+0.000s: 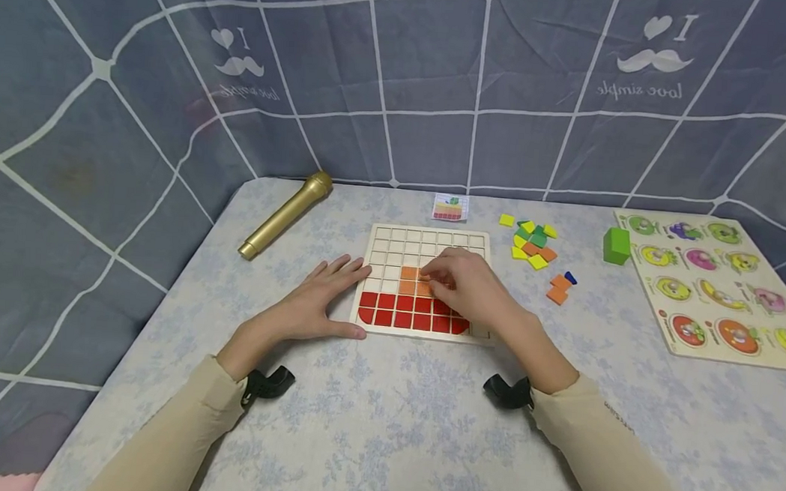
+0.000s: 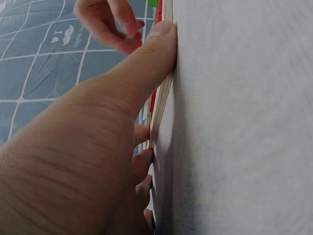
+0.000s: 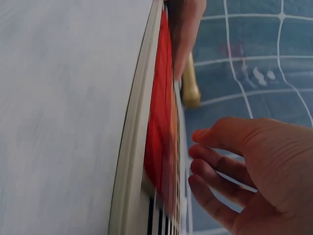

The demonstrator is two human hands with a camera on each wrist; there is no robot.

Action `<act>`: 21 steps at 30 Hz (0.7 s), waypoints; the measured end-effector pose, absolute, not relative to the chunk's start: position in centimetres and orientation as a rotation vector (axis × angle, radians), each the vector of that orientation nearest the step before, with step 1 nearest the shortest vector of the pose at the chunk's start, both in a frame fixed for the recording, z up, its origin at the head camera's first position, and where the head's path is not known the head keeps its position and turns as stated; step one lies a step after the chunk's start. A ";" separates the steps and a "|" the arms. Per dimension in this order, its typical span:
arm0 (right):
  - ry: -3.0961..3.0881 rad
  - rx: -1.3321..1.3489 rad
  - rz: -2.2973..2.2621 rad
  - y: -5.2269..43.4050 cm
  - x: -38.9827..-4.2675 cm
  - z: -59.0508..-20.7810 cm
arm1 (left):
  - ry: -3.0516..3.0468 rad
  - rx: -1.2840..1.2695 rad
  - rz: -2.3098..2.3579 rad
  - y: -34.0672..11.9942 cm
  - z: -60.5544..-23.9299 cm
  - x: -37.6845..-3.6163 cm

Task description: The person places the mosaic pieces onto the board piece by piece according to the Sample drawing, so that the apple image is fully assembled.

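A square wooden grid board (image 1: 388, 234) lies on the table, with red tiles (image 1: 385, 318) in its lower rows and orange tiles (image 1: 408, 274) above them. My left hand (image 1: 315, 301) spreads along the board's left side, fingertips at the edge and thumb (image 2: 159, 41) against the lower corner. Over the middle of the board, my right hand (image 1: 468, 284) bends its fingers down towards the orange tiles. The right wrist view shows its thumb (image 3: 220, 134) close to the fingertips; I cannot tell whether a tile is between them.
Loose yellow, green and orange tiles (image 1: 537, 262) lie right of the board, with orange tiles (image 1: 556, 295) and a blue piece (image 1: 570, 277) nearer. A small picture card (image 1: 450, 207) is behind it. Also around are a gold microphone (image 1: 287, 216), a green block (image 1: 617, 246) and a fruit puzzle board (image 1: 721, 292).
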State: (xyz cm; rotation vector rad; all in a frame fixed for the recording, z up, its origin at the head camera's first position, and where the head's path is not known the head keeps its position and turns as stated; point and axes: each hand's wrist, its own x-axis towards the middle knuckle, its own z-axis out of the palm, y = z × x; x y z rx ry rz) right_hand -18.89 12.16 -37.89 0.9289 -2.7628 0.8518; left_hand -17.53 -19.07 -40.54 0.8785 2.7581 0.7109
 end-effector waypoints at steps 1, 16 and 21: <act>-2.770 0.917 0.855 12.7 -18.9 -37.9 | 2.759 0.880 0.712 -19.1 -40.5 -17.5; -2.856 0.569 0.814 23.0 -18.4 -36.6 | 2.746 0.853 0.709 -19.2 -40.6 -17.5; -2.989 0.436 0.774 26.0 -18.4 -35.8 | 2.738 0.848 0.709 -19.0 -40.6 -17.6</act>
